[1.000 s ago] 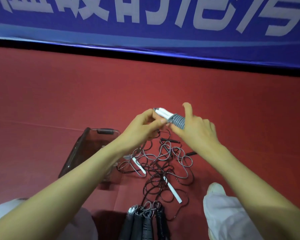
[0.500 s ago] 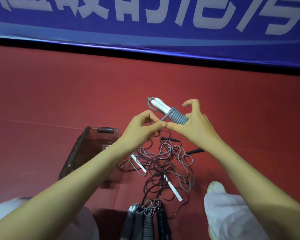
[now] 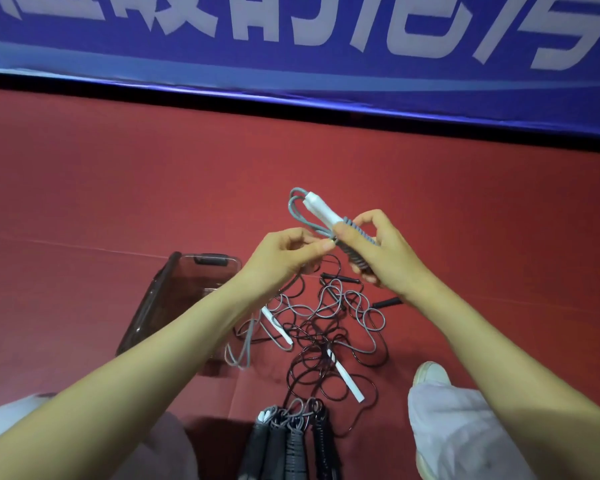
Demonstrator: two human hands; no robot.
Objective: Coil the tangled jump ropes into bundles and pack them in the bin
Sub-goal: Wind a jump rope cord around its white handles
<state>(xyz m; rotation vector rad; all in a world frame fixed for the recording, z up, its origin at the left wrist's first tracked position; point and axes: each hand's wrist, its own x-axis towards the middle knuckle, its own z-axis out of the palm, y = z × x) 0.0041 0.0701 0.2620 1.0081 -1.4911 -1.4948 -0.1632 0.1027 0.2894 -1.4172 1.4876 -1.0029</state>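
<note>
My right hand (image 3: 381, 254) grips a grey jump rope bundle (image 3: 326, 216), its cord wound round the white handles, held up above the floor. My left hand (image 3: 284, 258) pinches the grey cord's end right beside the bundle. Below my hands lies a tangle of grey and black ropes (image 3: 326, 327) with white handles (image 3: 347, 379) on the red floor. A dark see-through bin (image 3: 174, 299) stands to the left of the tangle, partly hidden by my left forearm. Several finished bundles (image 3: 291, 445) lie side by side at the bottom centre.
A blue banner with white lettering (image 3: 291, 46) runs along the far edge of the red floor. My knees in light trousers and a white shoe (image 3: 430, 375) frame the pile at the bottom right and left.
The bundle has tilted more upright and a loop of grey cord now sticks out past the white handles. My left hand has shifted from the handles to the cord's end.
</note>
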